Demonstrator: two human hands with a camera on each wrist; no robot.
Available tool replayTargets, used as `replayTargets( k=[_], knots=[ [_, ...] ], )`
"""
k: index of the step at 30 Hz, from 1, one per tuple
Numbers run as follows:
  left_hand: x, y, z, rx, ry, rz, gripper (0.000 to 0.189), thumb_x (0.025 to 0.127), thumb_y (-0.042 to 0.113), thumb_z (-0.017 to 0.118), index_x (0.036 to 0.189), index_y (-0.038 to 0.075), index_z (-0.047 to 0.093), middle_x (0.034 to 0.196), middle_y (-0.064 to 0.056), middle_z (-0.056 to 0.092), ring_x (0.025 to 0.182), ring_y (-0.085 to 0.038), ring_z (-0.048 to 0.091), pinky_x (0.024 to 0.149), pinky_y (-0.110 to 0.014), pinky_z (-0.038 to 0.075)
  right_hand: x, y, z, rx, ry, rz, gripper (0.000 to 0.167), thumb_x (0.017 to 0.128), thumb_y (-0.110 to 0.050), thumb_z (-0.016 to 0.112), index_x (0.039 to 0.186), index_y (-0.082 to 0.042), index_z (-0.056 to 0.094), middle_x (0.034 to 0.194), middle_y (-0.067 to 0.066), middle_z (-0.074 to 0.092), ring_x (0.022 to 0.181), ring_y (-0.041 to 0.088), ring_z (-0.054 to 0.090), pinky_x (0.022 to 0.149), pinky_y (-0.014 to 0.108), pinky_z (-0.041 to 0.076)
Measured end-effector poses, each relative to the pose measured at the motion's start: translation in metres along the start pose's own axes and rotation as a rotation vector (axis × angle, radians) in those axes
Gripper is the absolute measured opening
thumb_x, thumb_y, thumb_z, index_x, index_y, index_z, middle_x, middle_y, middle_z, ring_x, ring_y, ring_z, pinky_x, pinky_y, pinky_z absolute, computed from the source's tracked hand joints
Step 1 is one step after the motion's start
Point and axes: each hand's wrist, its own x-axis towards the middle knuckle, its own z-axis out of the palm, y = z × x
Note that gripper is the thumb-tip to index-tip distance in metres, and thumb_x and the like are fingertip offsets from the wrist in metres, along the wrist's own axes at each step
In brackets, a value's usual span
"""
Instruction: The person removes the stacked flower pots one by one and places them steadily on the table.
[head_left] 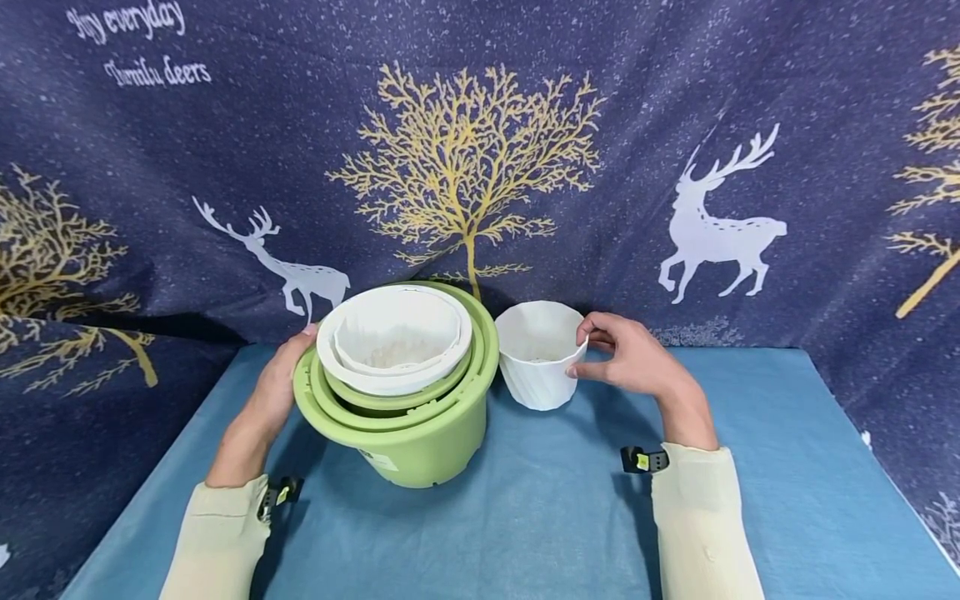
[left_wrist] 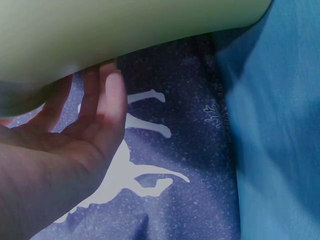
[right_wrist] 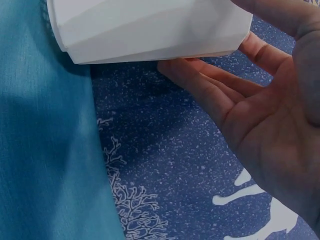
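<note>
On the left, a large green flower pot (head_left: 427, 450) holds nested smaller green and white pots (head_left: 360, 382), all leaning slightly toward me. My left hand (head_left: 273, 387) is at its left rim. The left wrist view shows those fingers (left_wrist: 116, 97) bent against the green wall, the thumb mostly hidden behind the rim. To the right stands a separate white pot (head_left: 528, 383) with slanted fluting. My right hand (head_left: 633, 354) grips its right rim, fingers over the edge and thumb outside. More fingers (right_wrist: 210, 87) show along the white wall in the right wrist view.
A blue cloth (head_left: 510, 525) covers the table. Dark blue fabric (head_left: 630, 75) with deer and golden trees hangs close behind the pots. The large green pot and the white pot stand side by side near the table's back edge.
</note>
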Motion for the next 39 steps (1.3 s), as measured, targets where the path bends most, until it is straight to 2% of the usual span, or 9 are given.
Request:
replayTargets(
  k=[11, 22, 30, 39],
  knots=[
    [0.0007, -0.0021, 0.0009, -0.026, 0.013, -0.004, 0.057, 0.117, 0.042, 0.027, 0.088, 0.019, 0.071, 0.066, 0.002, 0.069, 0.061, -0.009, 0.067, 0.074, -0.019, 0.052, -0.002, -0.0007, -0.0028, 0.007, -0.043, 0.006, 0.045, 0.083, -0.012, 0.092, 0.117, -0.01, 0.064, 0.129, 0.02, 0.064, 0.125, 0.037, 0.066, 0.103, 0.059, 0.051],
    [0.0004, -0.0011, 0.0016, 0.001, 0.022, -0.011, 0.055, 0.117, 0.044, 0.027, 0.09, 0.02, 0.068, 0.068, 0.005, 0.067, 0.065, -0.008, 0.066, 0.078, -0.018, 0.05, 0.0005, 0.0019, -0.0019, -0.002, -0.073, 0.011, 0.051, 0.082, -0.011, 0.093, 0.123, -0.006, 0.064, 0.132, 0.022, 0.064, 0.126, 0.04, 0.066, 0.104, 0.057, 0.052],
    [0.0002, -0.0006, 0.0004, -0.01, -0.004, 0.005, 0.058, 0.117, 0.048, 0.026, 0.09, 0.019, 0.068, 0.067, 0.004, 0.068, 0.063, -0.009, 0.067, 0.076, -0.02, 0.051, 0.0005, 0.0039, -0.0015, -0.004, -0.076, 0.018, 0.051, 0.083, -0.013, 0.093, 0.124, -0.004, 0.064, 0.131, 0.021, 0.065, 0.124, 0.039, 0.066, 0.104, 0.059, 0.05],
    [0.0018, -0.0004, 0.0003, -0.048, -0.032, 0.029, 0.055, 0.118, 0.042, 0.025, 0.094, 0.017, 0.067, 0.069, 0.003, 0.068, 0.064, -0.01, 0.068, 0.079, -0.02, 0.051, 0.0004, 0.005, -0.0024, -0.006, -0.082, 0.03, 0.05, 0.084, -0.015, 0.092, 0.125, -0.006, 0.064, 0.133, 0.021, 0.064, 0.127, 0.039, 0.065, 0.105, 0.057, 0.051]
  ],
)
